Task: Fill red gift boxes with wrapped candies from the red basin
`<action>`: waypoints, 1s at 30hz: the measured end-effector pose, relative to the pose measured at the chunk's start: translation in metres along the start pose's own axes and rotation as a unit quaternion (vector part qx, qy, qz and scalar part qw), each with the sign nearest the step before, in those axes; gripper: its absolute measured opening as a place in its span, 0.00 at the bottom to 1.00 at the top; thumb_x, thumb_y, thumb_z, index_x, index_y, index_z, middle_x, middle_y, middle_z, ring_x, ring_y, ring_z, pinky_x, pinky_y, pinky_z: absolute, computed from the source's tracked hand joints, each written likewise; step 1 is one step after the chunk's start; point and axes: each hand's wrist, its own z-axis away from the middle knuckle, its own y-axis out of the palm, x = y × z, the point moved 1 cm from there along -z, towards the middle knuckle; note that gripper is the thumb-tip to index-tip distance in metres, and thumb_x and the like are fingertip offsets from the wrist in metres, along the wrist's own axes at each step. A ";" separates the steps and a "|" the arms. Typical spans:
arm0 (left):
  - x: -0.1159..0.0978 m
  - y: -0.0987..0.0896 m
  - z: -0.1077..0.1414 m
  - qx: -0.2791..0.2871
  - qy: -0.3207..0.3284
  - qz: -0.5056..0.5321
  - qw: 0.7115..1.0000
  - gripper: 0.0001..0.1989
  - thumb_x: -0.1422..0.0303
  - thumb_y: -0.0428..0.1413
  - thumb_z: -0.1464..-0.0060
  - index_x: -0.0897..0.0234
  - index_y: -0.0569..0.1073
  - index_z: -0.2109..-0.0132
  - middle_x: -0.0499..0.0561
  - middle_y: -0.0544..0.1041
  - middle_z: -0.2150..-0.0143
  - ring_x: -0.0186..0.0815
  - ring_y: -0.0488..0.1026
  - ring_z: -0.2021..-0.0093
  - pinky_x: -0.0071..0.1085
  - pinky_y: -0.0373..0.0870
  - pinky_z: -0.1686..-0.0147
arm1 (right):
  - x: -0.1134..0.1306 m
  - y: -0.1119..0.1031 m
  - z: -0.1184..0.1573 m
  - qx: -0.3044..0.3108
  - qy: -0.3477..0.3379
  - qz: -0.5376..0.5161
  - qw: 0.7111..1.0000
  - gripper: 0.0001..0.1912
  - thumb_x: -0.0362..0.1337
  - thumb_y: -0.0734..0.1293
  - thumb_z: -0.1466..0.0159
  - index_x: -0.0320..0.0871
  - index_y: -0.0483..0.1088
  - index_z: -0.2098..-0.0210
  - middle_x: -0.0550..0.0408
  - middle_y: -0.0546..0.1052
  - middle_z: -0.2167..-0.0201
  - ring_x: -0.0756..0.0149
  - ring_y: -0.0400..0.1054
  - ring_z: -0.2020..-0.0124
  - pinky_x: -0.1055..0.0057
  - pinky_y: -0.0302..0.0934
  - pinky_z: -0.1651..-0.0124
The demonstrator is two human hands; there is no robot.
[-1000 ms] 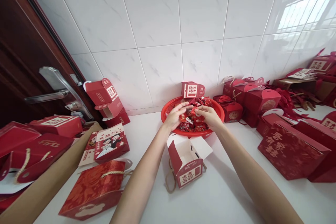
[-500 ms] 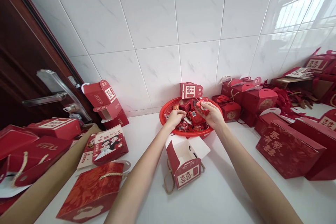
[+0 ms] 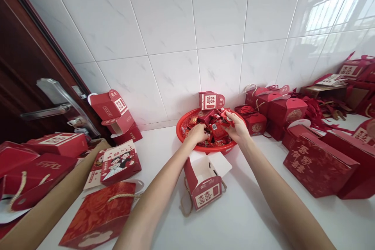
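A red plastic basket [image 3: 181, 119] full of red-wrapped sweets stands against the tiled wall. My left hand [image 3: 198, 134] reaches down among the sweets, its fingers bent and their tips hidden. At the basket's right side, my right hand [image 3: 236, 125] has its fingers closed on a red packet [image 3: 227, 115]. Just in front of the basket sits an open red box [image 3: 205, 183] with a white inside, its flaps up and a rope handle at its side. A small red box [image 3: 211, 100] rests behind the basket's back rim.
Red gift boxes [image 3: 319, 164] stand on the right, with red ribbons [image 3: 313, 109] behind them. To the left are a carton [image 3: 64, 195] of red boxes, a couple-printed box [image 3: 120, 164], a rope-handled box [image 3: 99, 215] and a door handle [image 3: 49, 111].
My left hand has moved slightly right and deeper among the sweets. My right hand still holds a red packet over the basket. The whole view has shifted slightly.
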 end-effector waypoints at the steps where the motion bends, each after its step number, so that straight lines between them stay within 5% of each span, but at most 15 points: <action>1: 0.001 -0.002 -0.001 -0.012 -0.008 -0.006 1.000 0.19 0.78 0.65 0.69 0.59 0.80 0.64 0.58 0.81 0.50 0.55 0.74 0.45 0.37 0.67 0.51 | 0.000 0.000 0.000 -0.004 0.005 -0.004 1.000 0.12 0.40 0.78 0.52 0.49 0.73 0.72 0.60 0.79 0.72 0.63 0.74 0.65 0.66 0.71 0.63; 10: -0.002 -0.009 -0.005 -0.048 -0.032 -0.049 0.997 0.22 0.77 0.63 0.59 0.55 0.81 0.55 0.58 0.82 0.50 0.54 0.73 0.43 0.40 0.65 0.49 | 0.003 0.004 0.003 -0.008 0.028 -0.022 0.999 0.08 0.36 0.77 0.50 0.47 0.75 0.72 0.60 0.79 0.72 0.68 0.72 0.70 0.70 0.69 0.67; 20: -0.003 -0.016 -0.016 -0.024 -0.012 -0.085 0.996 0.06 0.72 0.68 0.59 0.58 0.79 0.73 0.54 0.82 0.56 0.50 0.76 0.50 0.38 0.67 0.50 | -0.001 0.001 0.000 0.021 0.002 0.014 1.000 0.13 0.41 0.79 0.53 0.46 0.75 0.72 0.59 0.77 0.74 0.66 0.72 0.69 0.70 0.69 0.68; 26: -0.001 -0.016 -0.013 -0.009 0.009 -0.043 0.999 0.11 0.76 0.63 0.57 0.60 0.75 0.82 0.51 0.79 0.74 0.43 0.77 0.61 0.33 0.68 0.58 | 0.000 0.004 0.004 0.017 0.005 0.003 1.000 0.15 0.41 0.81 0.57 0.45 0.76 0.73 0.59 0.78 0.72 0.68 0.71 0.69 0.72 0.68 0.70; 30: 0.000 -0.017 -0.012 -0.019 0.020 0.019 0.999 0.10 0.78 0.60 0.59 0.62 0.74 0.82 0.50 0.77 0.77 0.39 0.74 0.69 0.32 0.68 0.64 | 0.001 0.005 0.006 0.022 0.008 0.005 1.000 0.14 0.40 0.80 0.56 0.45 0.76 0.73 0.59 0.77 0.73 0.68 0.70 0.69 0.73 0.67 0.71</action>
